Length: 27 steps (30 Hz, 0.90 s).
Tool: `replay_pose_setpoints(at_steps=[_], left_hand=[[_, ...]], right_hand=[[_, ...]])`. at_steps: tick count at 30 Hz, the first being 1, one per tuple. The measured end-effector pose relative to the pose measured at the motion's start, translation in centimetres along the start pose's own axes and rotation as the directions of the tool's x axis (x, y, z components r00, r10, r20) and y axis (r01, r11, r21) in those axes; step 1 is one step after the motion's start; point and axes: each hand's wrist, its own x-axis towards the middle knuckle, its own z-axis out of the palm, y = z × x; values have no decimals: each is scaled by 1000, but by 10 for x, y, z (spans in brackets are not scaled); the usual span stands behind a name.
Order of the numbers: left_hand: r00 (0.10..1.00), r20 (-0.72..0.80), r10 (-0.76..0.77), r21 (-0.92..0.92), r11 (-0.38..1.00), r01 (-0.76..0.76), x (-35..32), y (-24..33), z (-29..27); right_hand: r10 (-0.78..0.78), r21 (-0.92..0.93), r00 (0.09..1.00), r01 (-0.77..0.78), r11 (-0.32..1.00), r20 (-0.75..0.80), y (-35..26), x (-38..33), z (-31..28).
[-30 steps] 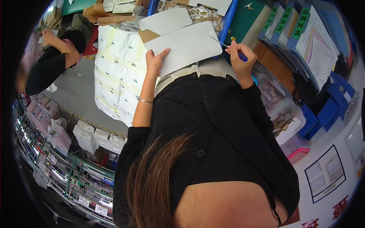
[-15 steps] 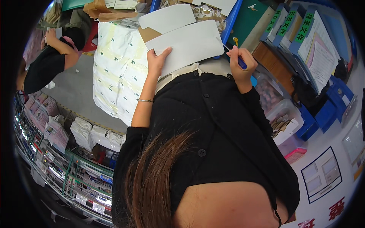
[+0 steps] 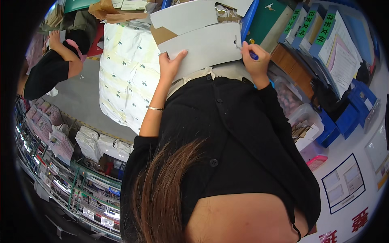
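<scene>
My left hand [image 3: 172, 65] grips the left edge of a white cardboard panel [image 3: 206, 46], thumb on top, the other fingers hidden beneath. The panel looks like part of a folded box; a second white flap [image 3: 184, 17] rises behind it, with brown inner board [image 3: 162, 35] between. My right hand [image 3: 256, 60] is closed round the blue handle of a screwdriver-like tool [image 3: 254, 55]. Its thin metal shaft points at the panel's right end, where a small dark hole shows. I cannot tell whether the tip touches the board.
A blue bin [image 3: 250, 18] of cardboard scraps stands behind the panel. White patterned wrapping [image 3: 125, 77] lies to the left. Blue file holders [image 3: 324, 30] and plastic tubs [image 3: 304, 125] are on the right. Another person [image 3: 50, 67] is at the far left.
A dark hole now shows near the panel's right end. My right hand has turned and shifted slightly, and the panel has moved a little to the right.
</scene>
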Motion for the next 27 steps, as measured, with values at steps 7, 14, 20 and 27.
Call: replay_pose_setpoints(at_steps=[7,14,20,27], left_hand=[[1000,3,-25,-37,999,25,8,-13,0],[1000,15,-2,-29,1000,2,2,4,6],[993,4,122,384,916,-114,-26,45,6],[970,-76,230,331,924,-193,-30,25,3]], right_hand=[[-22,-20,993,20,1000,-113,-36,-6,-29],[-130,-74,979,120,990,-160,-40,-1,-19],[52,-171,999,-52,984,-4,-29,59,-20],[363,623,820,-10,782,-443,-64,105,-85]])
